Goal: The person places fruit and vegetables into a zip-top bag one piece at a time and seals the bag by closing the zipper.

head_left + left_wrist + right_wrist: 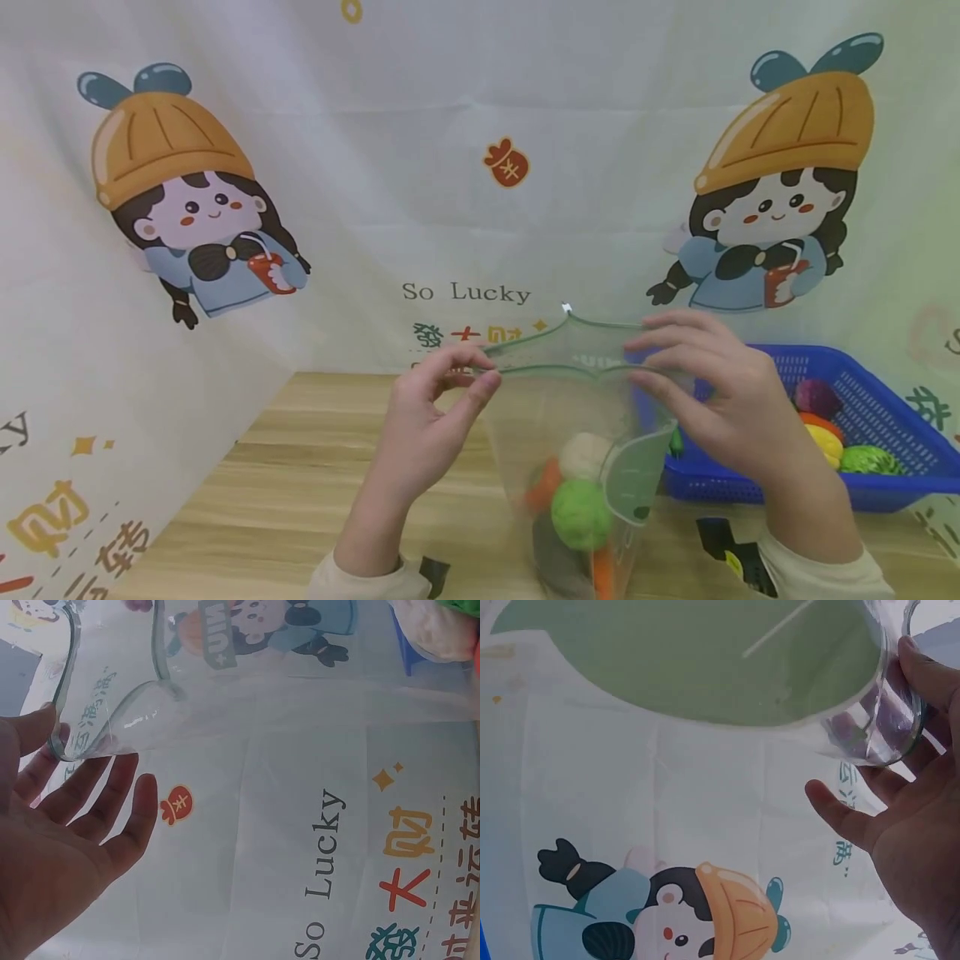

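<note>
Behind everything hangs a printed cloth backdrop [465, 150] with two capped cartoon figures, one at ten o'clock and one at two o'clock. Below it the wooden table [300, 500] lies bare toward eight o'clock, giving open room on the left side. One blue basket [885, 417] sits at four o'clock, close to the table's right edge, with about four toy vegetables showing inside, though some are hidden by the wrist. One clear zip bag [577, 433] hangs upright at six o'clock, just beside the basket, holding roughly four toy foods: a white piece, a green ball and what look like two orange ones. Both forearms rise from the bottom edge. The left hand [435, 408] pinches the bag's left top corner between thumb and forefinger; the right hand [712, 392] pinches the right top edge with fingers curled over it.
</note>
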Tool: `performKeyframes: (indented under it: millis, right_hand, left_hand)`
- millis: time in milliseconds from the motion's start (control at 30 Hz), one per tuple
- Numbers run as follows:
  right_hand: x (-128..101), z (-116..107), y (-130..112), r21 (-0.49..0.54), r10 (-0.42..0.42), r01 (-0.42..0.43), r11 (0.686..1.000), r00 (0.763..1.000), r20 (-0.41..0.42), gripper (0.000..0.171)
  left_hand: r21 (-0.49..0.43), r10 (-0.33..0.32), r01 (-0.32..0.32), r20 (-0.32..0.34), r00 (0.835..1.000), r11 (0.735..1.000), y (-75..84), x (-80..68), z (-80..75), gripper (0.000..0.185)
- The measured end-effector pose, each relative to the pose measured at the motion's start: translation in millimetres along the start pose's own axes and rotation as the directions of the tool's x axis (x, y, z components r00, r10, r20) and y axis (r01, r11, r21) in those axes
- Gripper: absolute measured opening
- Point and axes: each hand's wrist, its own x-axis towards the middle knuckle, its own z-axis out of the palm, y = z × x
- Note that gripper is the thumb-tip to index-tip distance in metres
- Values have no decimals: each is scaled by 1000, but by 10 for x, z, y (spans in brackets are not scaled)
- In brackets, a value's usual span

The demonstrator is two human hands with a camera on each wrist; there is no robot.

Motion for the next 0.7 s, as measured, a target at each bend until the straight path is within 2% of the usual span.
performKeyframes:
  millis: [133, 300, 533, 700]
  right_hand:
    - [-8, -24, -43, 18, -21, 20, 1000, 1000, 15, 36]
    - [-21, -48, -114, 57, -27, 22, 998, 996, 82, 25]
    - [-29, -77, -202, 63, 30, -41, 997, 985, 169, 36]
    - [-26, -62, -221, 57, 16, -27, 998, 984, 175, 37]
  left_hand:
    - [-12, 1, -1, 27, 1000, 1000, 11, 2, 7, 12]
    - [-18, 27, -27, 26, 999, 999, 9, 1, 27, 11]
    - [-17, 25, -25, 21, 999, 1000, 9, -10, 48, 10]
    - [-17, 35, -34, 28, 999, 999, 16, -6, 33, 10]
